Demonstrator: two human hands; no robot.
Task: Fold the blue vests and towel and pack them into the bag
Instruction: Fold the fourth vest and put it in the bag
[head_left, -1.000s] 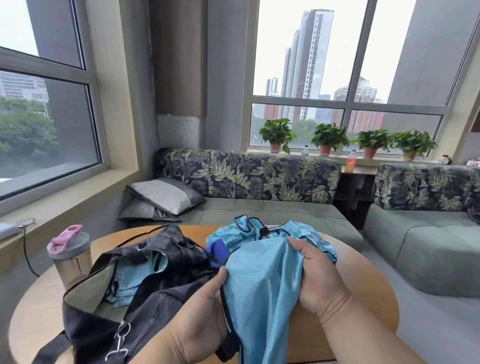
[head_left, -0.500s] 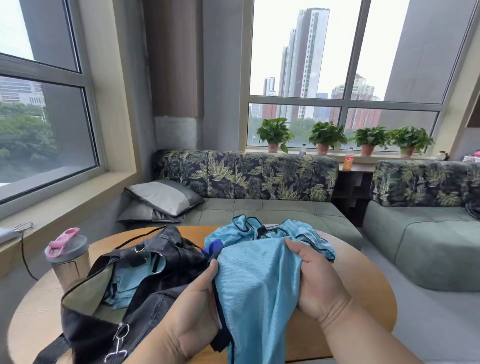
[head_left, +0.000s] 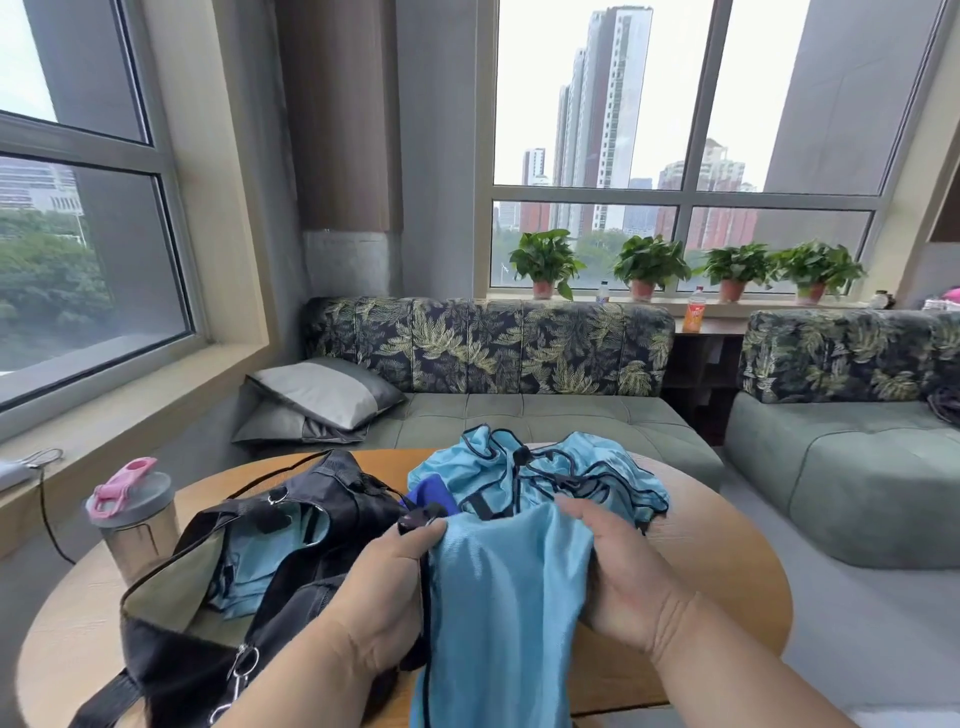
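round table (head_left: 727, 561) | both hands' fingers grip vest (head_left: 509, 597) | long axis hangs toward viewer

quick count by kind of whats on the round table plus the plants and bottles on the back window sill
black bag: 1
shaker bottle with pink lid: 1
light blue vest held in both hands: 1
heap of light blue vests behind it: 1 heap, number of vests unclear
dark blue cloth: 1
potted plants on the sill: 4
bottles on the sill: 2
total: 11

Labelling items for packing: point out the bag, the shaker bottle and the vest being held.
bag (head_left: 311, 525): head view, dark rim.
shaker bottle (head_left: 136, 540): head view, clear body.
vest (head_left: 506, 587): head view, front panel between the hands.
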